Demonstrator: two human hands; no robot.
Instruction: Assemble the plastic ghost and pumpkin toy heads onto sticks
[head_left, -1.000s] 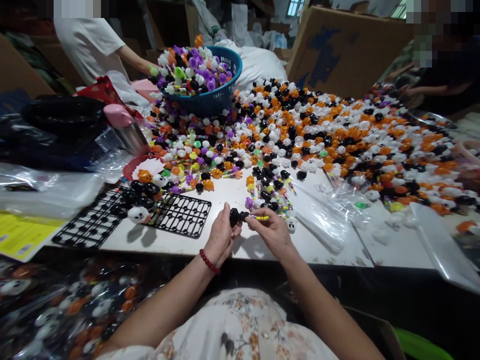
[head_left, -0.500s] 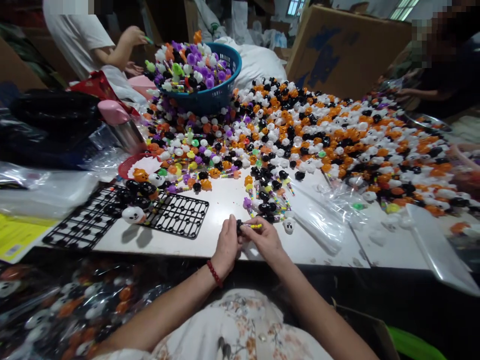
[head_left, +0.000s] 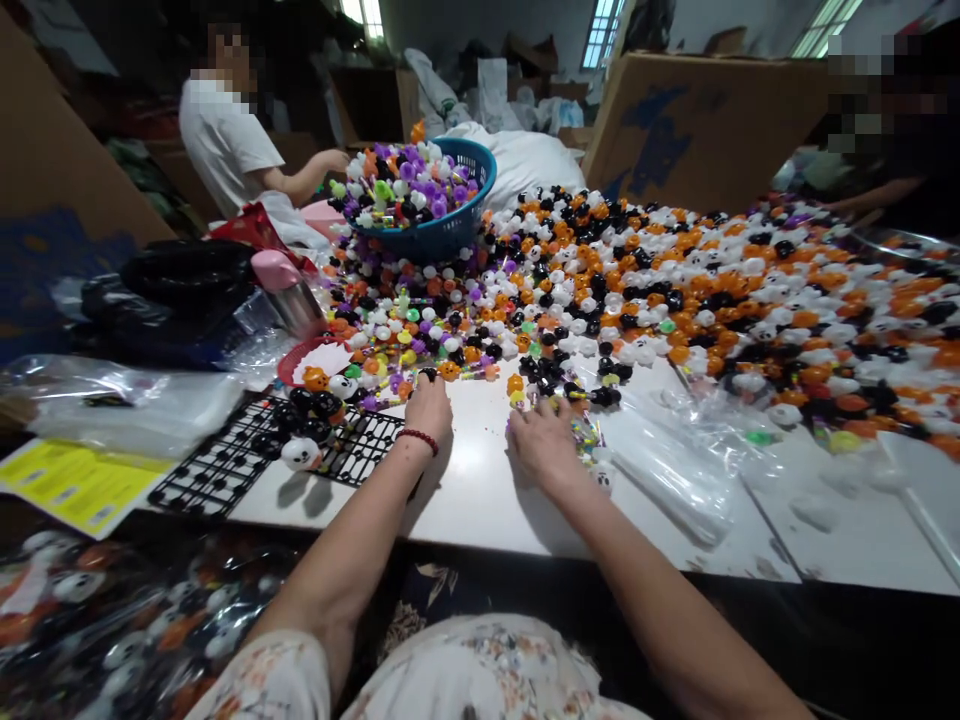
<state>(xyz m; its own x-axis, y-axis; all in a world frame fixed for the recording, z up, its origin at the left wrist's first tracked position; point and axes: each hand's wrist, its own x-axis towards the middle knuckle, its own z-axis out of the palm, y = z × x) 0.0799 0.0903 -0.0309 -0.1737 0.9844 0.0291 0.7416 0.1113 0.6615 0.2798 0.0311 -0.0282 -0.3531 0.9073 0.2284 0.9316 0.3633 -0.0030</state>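
Note:
My left hand (head_left: 429,412) reaches to the near edge of the pile, with its fingers curled down. A small black figure topper (head_left: 427,374) shows at its fingertips; what lies under the fingers is hidden. To the right, my right hand (head_left: 546,440) is palm down, fingers apart, over a small group of topper sticks. A black-topped stick (head_left: 594,395) with a yellow-patterned tube lies just beyond its fingers. On the left, black plastic grids (head_left: 367,455) bear several toppers, among them a white skull-like one (head_left: 301,454).
A blue basket (head_left: 484,170) full of toppers stands behind, with a large mixed heap (head_left: 705,280) on the right. Clear plastic bags (head_left: 682,480) lie right of my hands. A pink-lidded flask (head_left: 289,290) stands at left. One co-worker (head_left: 232,140) is behind the basket, another at far right.
My hands were together around a black-topped stick; now they are apart and farther forward, left hand to the left, right hand over the small group. The co-worker's hand has moved to the basket.

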